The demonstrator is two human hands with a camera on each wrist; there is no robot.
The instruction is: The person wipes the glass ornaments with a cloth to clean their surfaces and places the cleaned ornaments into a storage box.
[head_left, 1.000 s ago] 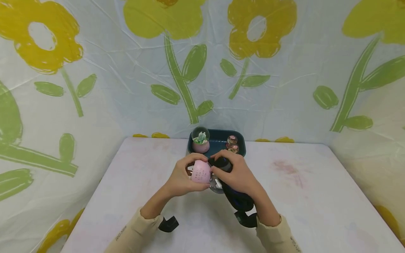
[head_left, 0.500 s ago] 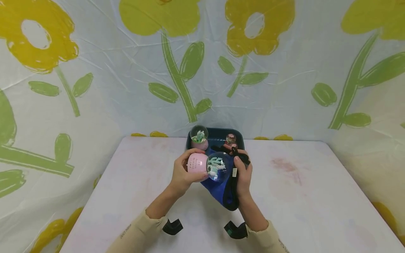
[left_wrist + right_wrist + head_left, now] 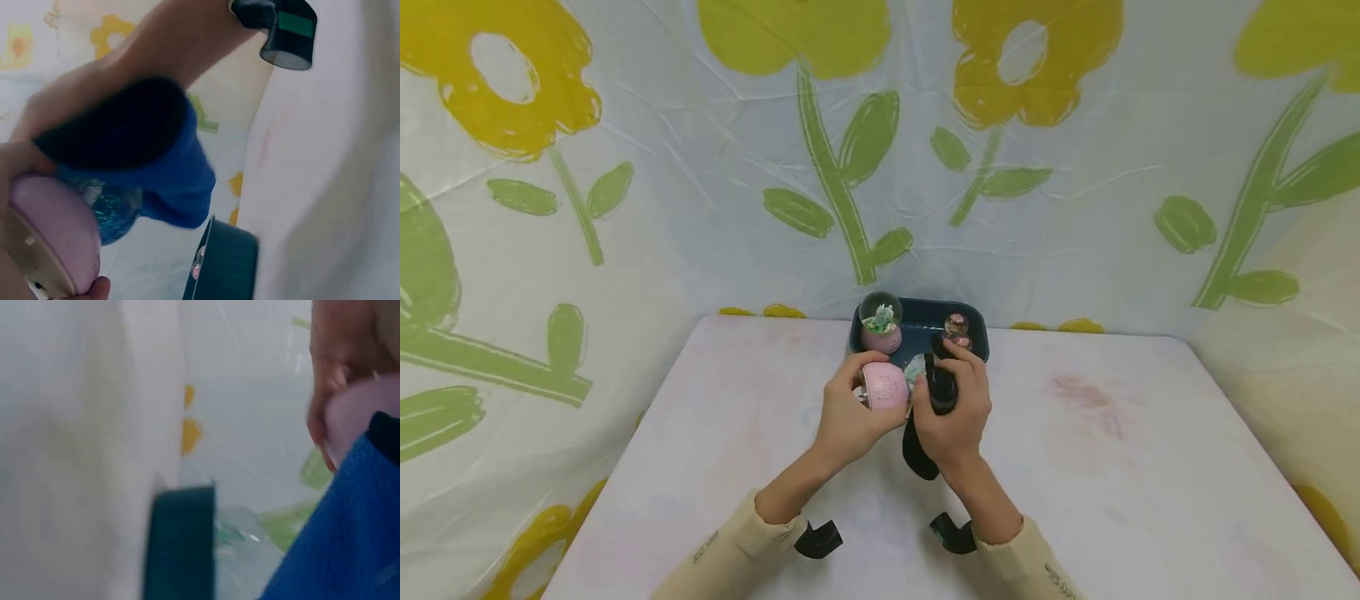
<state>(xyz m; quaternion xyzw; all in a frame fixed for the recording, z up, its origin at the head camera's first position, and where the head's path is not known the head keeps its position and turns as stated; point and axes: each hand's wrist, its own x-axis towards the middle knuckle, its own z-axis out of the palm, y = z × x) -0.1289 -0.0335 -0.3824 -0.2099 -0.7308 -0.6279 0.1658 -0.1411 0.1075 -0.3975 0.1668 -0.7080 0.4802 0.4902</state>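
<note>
A snow globe with a pink base point(image 3: 886, 385) lies on its side in my left hand point(image 3: 850, 417), fingers and thumb curled round the base. Its clear dome point(image 3: 112, 209) faces right, partly covered by a blue cloth point(image 3: 178, 194) with black trim. My right hand point(image 3: 958, 412) grips this cloth against the dome. From the right wrist, the fuzzy blue cloth point(image 3: 362, 531) hides most of the globe; part of the pink base point(image 3: 356, 415) shows beyond it. The underside of the base is turned left, toward my left palm.
Just beyond my hands stands a dark teal tray point(image 3: 917, 340) at the table's back edge. A second pink-based snow globe point(image 3: 880, 323) stands at its left end. Small reddish globe ornaments point(image 3: 957, 323) are at its right end. A flowered sheet hangs behind.
The dome, bare half a second ago, is now partly behind the cloth. My right hand has shifted the cloth onto it. My left hand keeps its grip, with the base tilted differently.
</note>
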